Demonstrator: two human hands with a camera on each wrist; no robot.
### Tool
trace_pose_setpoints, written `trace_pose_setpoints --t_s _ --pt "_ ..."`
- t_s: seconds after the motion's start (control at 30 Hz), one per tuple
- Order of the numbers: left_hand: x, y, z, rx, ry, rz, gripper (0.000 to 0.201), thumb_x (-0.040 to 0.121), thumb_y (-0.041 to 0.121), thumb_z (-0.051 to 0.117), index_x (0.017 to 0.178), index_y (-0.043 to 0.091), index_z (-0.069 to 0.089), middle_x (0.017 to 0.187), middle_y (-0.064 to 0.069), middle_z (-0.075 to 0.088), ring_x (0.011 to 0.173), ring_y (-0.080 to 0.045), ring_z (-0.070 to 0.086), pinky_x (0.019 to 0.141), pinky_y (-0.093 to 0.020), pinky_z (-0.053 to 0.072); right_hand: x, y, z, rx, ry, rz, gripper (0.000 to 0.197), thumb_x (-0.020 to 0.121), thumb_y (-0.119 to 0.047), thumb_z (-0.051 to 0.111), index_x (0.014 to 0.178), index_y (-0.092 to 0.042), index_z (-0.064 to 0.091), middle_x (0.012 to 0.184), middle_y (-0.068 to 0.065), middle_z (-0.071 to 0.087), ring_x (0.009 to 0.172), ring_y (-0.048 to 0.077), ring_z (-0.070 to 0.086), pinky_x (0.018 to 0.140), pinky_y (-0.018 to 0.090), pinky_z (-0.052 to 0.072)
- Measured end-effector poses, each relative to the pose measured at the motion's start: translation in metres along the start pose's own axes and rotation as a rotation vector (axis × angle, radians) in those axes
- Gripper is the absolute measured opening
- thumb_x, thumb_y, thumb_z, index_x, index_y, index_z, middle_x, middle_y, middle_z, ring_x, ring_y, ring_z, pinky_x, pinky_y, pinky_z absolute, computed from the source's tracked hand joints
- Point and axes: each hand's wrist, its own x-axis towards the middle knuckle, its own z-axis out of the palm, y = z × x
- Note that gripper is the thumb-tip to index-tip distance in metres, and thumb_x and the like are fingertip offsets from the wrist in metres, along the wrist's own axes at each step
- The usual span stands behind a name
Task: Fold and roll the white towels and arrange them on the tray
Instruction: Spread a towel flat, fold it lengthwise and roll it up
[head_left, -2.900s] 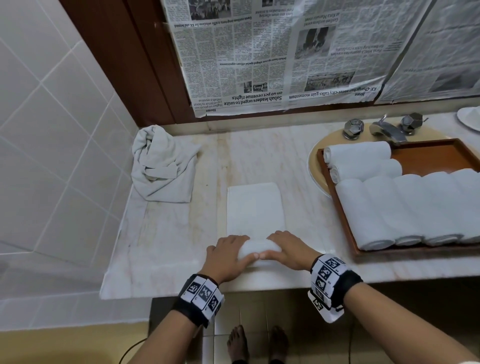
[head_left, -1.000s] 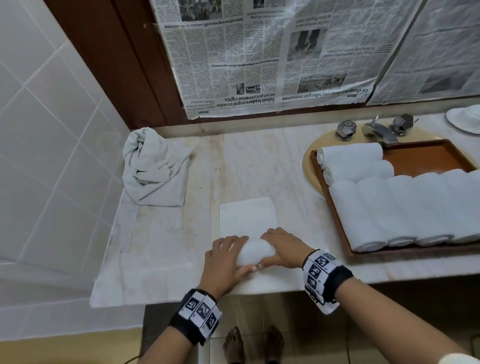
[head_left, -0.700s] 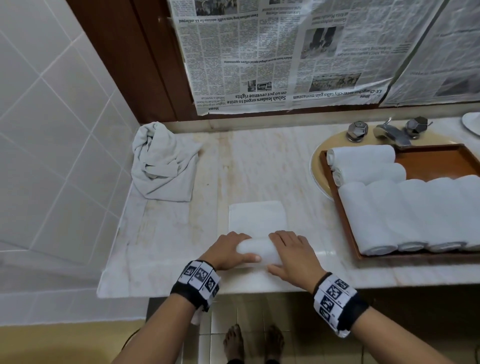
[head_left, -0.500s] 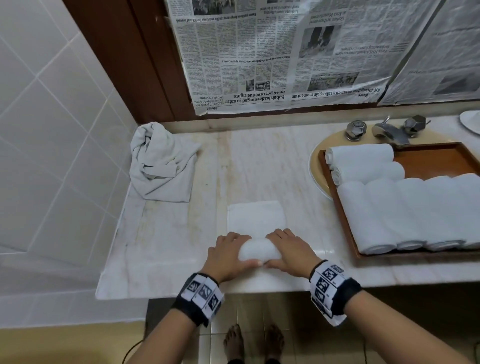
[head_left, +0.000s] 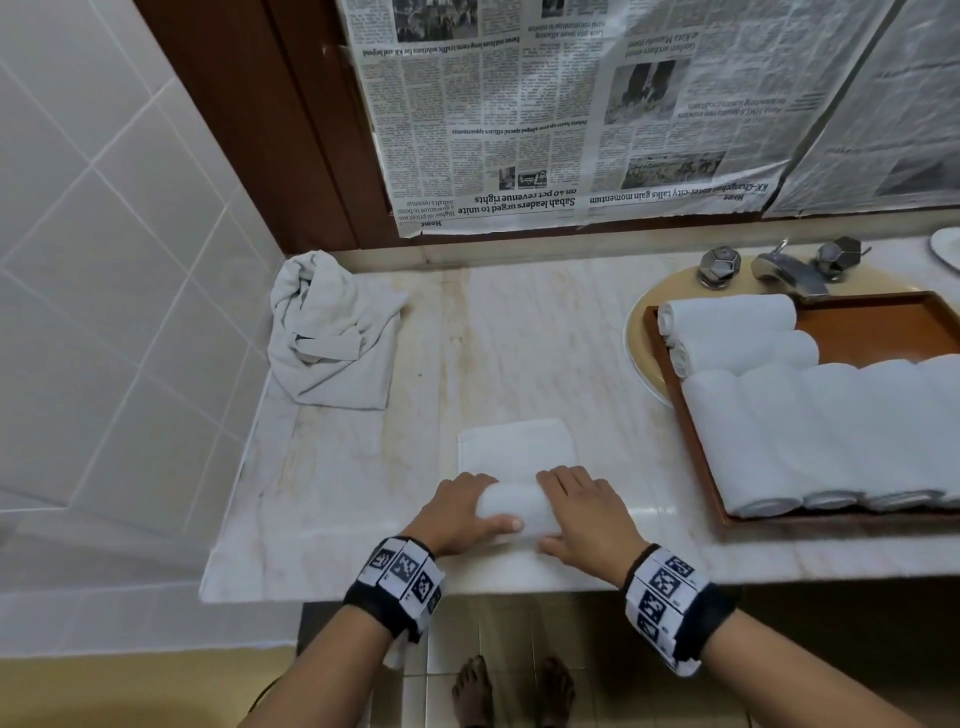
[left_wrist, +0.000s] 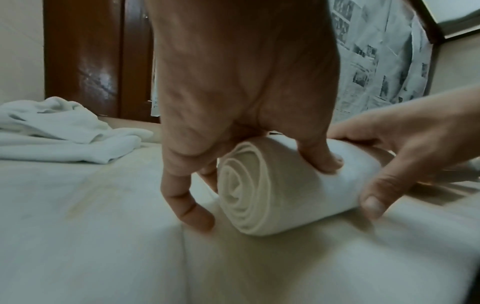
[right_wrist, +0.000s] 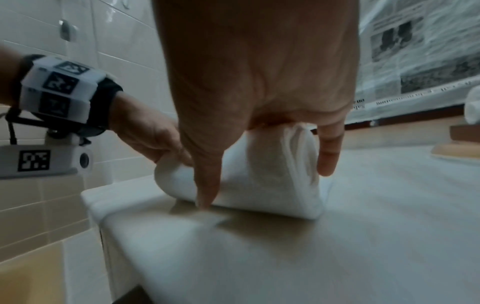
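Observation:
A white towel lies on the marble counter, its near end wound into a roll (head_left: 511, 512) and its flat tail (head_left: 517, 447) stretching away from me. My left hand (head_left: 457, 514) grips the roll's left end, where the spiral (left_wrist: 249, 195) shows beside the left hand (left_wrist: 241, 92). My right hand (head_left: 582, 514) curls over the right end; its thumb (right_wrist: 207, 185) touches the counter in front of the roll (right_wrist: 272, 181). The brown tray (head_left: 883, 322) at the right holds several rolled towels (head_left: 810, 436). A crumpled heap of towels (head_left: 332, 338) lies at the back left.
The tray sits over a beige basin (head_left: 636, 338) with a chrome faucet (head_left: 789, 273) behind it. Newspaper (head_left: 571, 114) covers the back wall and white tiles (head_left: 104, 260) close off the left. The counter's front edge (head_left: 467, 582) runs just under my wrists.
The roll has grown thicker and moved away from the counter's edge, and the flat tail has become shorter. Both hands have stayed on the roll.

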Motion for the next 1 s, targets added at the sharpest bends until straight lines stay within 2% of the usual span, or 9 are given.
trace_pose_setpoints --t_s 0.1,0.2,0.3,0.4,0.5,0.67,0.8,0.9,1.0 --pt "-0.001 0.005 0.005 0.113 0.040 -0.035 0.083 0.076 0.075 0.063 0.144 0.034 0.039 0.144 0.006 0.040 0.133 -0.023 0.038 0.108 -0.047 0.034 0.015 0.010 -0.005 0.100 -0.105 0.007 0.072 0.081 -0.055 0.066 0.137 -0.018 0.040 0.134 0.001 0.046 0.122 0.022 0.042 0.093 0.037 0.040" --pt "-0.014 0.011 0.020 0.304 0.239 0.045 0.086 0.080 0.076 0.055 0.151 0.037 0.027 0.153 0.011 0.026 0.138 -0.020 0.026 0.108 -0.045 0.028 0.028 0.018 -0.013 0.223 -0.190 0.033 0.073 0.077 -0.056 0.072 0.133 -0.019 0.045 0.129 0.001 0.048 0.120 0.020 0.043 0.094 0.036 0.040" --pt "-0.022 0.009 0.035 0.290 0.339 0.079 0.081 0.084 0.074 0.051 0.152 0.038 0.025 0.153 0.012 0.028 0.138 -0.016 0.025 0.107 -0.041 0.028 0.031 0.023 -0.017 0.349 -0.252 0.045 0.069 0.072 -0.055 0.078 0.126 -0.021 0.052 0.120 -0.001 0.053 0.115 0.019 0.047 0.091 0.033 0.041" --pt "-0.020 0.003 0.031 0.193 0.281 0.053 0.073 0.083 0.073 0.054 0.146 0.042 0.034 0.145 0.013 0.039 0.134 -0.016 0.031 0.104 -0.042 0.033 0.022 0.023 -0.018 0.393 -0.278 0.050 0.067 0.076 -0.056 0.075 0.128 -0.021 0.053 0.124 0.000 0.056 0.113 0.020 0.051 0.091 0.032 0.042" --pt "-0.010 0.001 0.012 0.124 0.131 0.034 0.071 0.080 0.073 0.061 0.140 0.041 0.042 0.136 0.008 0.049 0.127 -0.019 0.041 0.102 -0.046 0.039 0.002 0.013 -0.010 0.209 -0.141 0.050 0.075 0.085 -0.051 0.065 0.146 -0.019 0.035 0.141 0.002 0.044 0.127 0.023 0.042 0.101 0.038 0.039" --pt "0.008 0.005 -0.006 -0.029 -0.002 0.004 0.075 0.082 0.064 0.068 0.144 0.028 0.045 0.145 0.000 0.049 0.128 -0.020 0.047 0.109 -0.041 0.038 -0.007 -0.003 0.009 -0.041 0.075 0.031 0.089 0.069 -0.048 0.078 0.142 -0.009 0.042 0.132 0.008 0.049 0.119 0.030 0.052 0.089 0.041 0.048" --pt "-0.009 0.008 0.011 0.263 0.174 0.029 0.085 0.081 0.073 0.059 0.151 0.037 0.028 0.152 0.006 0.030 0.137 -0.023 0.029 0.110 -0.046 0.029 0.014 0.008 -0.005 0.091 -0.041 0.007 0.070 0.085 -0.047 0.064 0.142 -0.016 0.037 0.138 0.004 0.043 0.125 0.024 0.040 0.096 0.037 0.039" --pt "-0.027 0.010 0.033 0.391 0.309 0.085 0.085 0.084 0.068 0.054 0.155 0.039 0.017 0.153 0.008 0.025 0.137 -0.020 0.026 0.108 -0.044 0.026 0.021 0.016 -0.014 0.232 -0.152 0.013 0.072 0.081 -0.046 0.071 0.139 -0.018 0.040 0.135 0.003 0.046 0.124 0.022 0.040 0.097 0.036 0.039" --pt "-0.032 0.007 0.043 0.415 0.302 0.066 0.084 0.083 0.065 0.057 0.153 0.043 0.018 0.149 0.010 0.030 0.134 -0.018 0.031 0.104 -0.042 0.028 0.016 0.019 -0.016 0.303 -0.271 0.024 0.073 0.078 -0.045 0.076 0.137 -0.018 0.042 0.131 0.003 0.048 0.121 0.021 0.040 0.098 0.035 0.038"
